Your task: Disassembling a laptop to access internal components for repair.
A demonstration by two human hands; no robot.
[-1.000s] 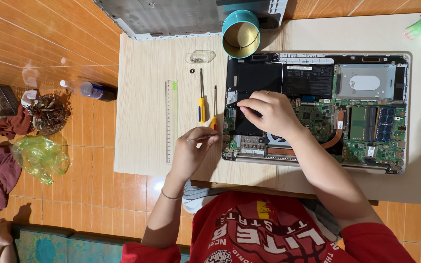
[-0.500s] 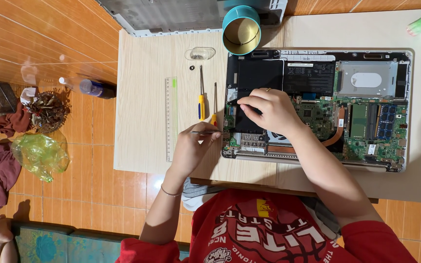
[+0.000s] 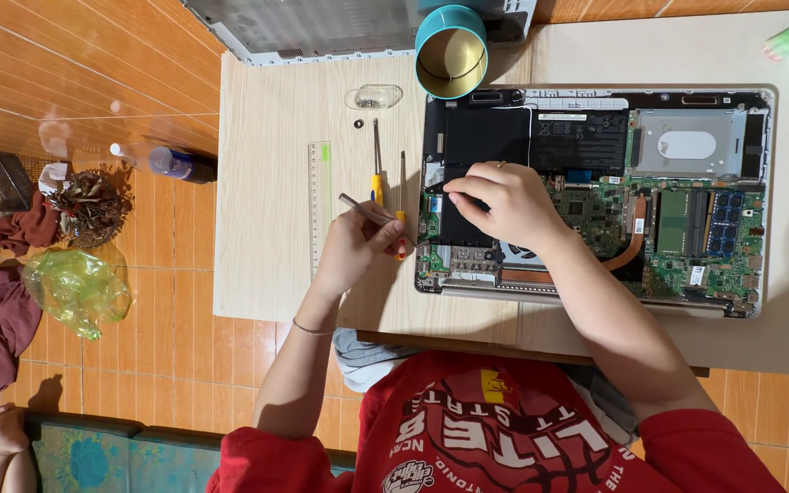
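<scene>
Change: left hand (image 3: 358, 242) is now lifting metal tweezers (image 3: 364, 210), gripping them.
Right hand (image 3: 504, 205): fingers curling, pressing on opened laptop (image 3: 687, 219); tweezers lying left of it.

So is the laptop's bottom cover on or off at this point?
Off. The laptop lies underside up on the table with its circuit board, black battery and copper heat pipe exposed; the right hand rests on the internals.

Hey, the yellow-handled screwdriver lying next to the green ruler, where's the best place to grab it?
Judging by its pose, take the yellow-handled screwdriver by its yellow handle, coming from above and from the transparent green ruler side. The thin metal shaft points away toward the teal cup, and the left hand crowds the handle's near end.
</scene>
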